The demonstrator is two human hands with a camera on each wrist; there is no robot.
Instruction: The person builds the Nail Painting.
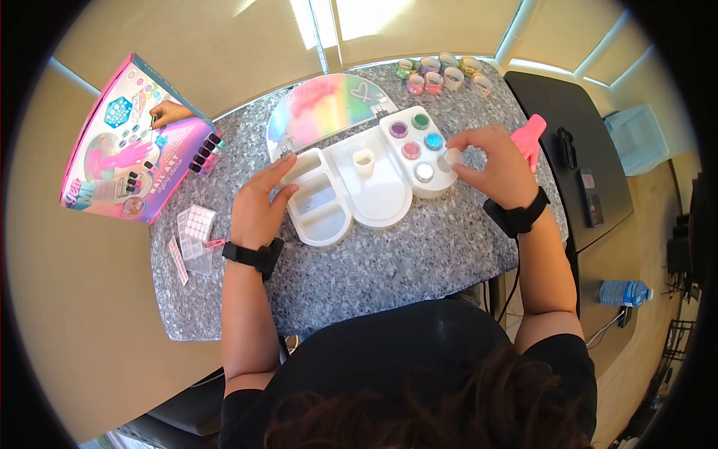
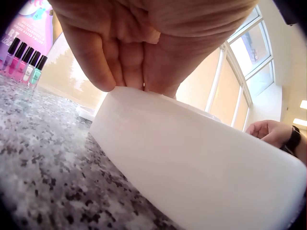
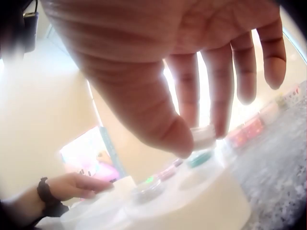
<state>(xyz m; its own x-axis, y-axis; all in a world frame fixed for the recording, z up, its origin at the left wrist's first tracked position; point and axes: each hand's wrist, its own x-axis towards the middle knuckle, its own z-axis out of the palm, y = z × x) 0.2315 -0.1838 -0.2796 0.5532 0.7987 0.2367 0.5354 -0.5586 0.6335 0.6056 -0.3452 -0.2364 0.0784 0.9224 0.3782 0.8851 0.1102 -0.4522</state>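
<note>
Five pots (image 1: 411, 150) seated in tray (image 1: 385, 203); one well (image 1: 444, 166) apparently left. Right hand (image 1: 496, 165) pinches pale pot (image 1: 453, 156) over tray's right edge; left hand (image 1: 257, 202), fingers relaxed, rests on tray's left rim.

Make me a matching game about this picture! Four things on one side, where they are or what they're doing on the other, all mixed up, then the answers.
Things:
1. Left hand
2. Right hand
3. Nail polish bottles
4. Tape rolls

Places and doings:
A. At the back of the grey table
B. Pinching a small pale piece
C. Beside the big box
D. Touching the white tray

Right pairs: 1-D, 2-B, 3-C, 4-A
</note>
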